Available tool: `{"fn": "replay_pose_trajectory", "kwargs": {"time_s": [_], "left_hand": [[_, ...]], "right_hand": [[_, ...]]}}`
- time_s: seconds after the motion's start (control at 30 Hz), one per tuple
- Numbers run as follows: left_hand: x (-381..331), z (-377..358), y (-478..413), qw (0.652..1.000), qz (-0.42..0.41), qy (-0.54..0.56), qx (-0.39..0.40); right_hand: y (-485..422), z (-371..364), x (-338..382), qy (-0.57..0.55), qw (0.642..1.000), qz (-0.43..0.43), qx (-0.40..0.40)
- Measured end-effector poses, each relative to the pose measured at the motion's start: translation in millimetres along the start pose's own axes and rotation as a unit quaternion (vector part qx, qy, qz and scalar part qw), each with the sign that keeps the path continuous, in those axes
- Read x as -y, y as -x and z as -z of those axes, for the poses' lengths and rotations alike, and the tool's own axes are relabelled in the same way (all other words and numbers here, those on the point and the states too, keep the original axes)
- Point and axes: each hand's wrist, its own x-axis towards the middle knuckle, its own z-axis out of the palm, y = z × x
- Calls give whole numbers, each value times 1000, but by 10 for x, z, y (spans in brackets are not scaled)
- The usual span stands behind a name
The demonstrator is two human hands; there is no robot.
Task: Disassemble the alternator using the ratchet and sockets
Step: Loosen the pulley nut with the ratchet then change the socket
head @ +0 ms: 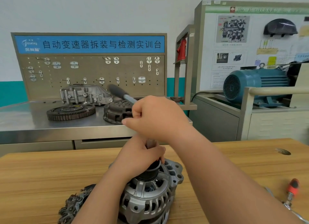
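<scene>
A silver alternator [147, 197] stands on the wooden table [50, 173], its black pulley [150, 171] facing up. My left hand [138, 155] grips the upright socket and extension [150, 144] seated on the pulley. Above it, my right hand [155, 116] is curled round the ratchet [120, 92] near its head. The ratchet's dark grip sticks out up and to the left of my fist. The socket's lower end is hidden by my left fingers.
A rusty chain [73, 203] lies left of the alternator. A red-handled tool [292, 190] rests at the table's right edge. Behind the table, a steel bench [25, 120] carries a flywheel [70, 111], a clutch cover [117, 113] and a gearbox housing [83, 93].
</scene>
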Motion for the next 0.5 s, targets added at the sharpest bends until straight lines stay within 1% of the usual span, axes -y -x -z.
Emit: {"fn": "replay_pose_trajectory", "kwargs": {"time_s": [0.07, 0.13, 0.2, 0.27, 0.33, 0.4, 0.5], "left_hand": [[25, 1, -15, 1000, -4, 8, 13], [47, 12, -26, 1000, -7, 19, 19], [70, 14, -35, 1000, -7, 16, 23], [86, 14, -46, 1000, -3, 3, 24], [85, 11, -56, 1000, 2, 3, 22], [66, -1, -50, 1000, -4, 3, 9], [14, -12, -8, 1000, -14, 11, -23]], "right_hand": [[39, 88, -48, -102, 991, 67, 47], [65, 141, -112, -183, 971, 131, 86], [85, 167, -156, -224, 958, 151, 100], [85, 152, -168, -244, 957, 132, 86], [64, 105, -126, -212, 972, 84, 50], [23, 28, -38, -112, 994, 18, 2], [-42, -91, 51, 20, 997, -58, -50]]}}
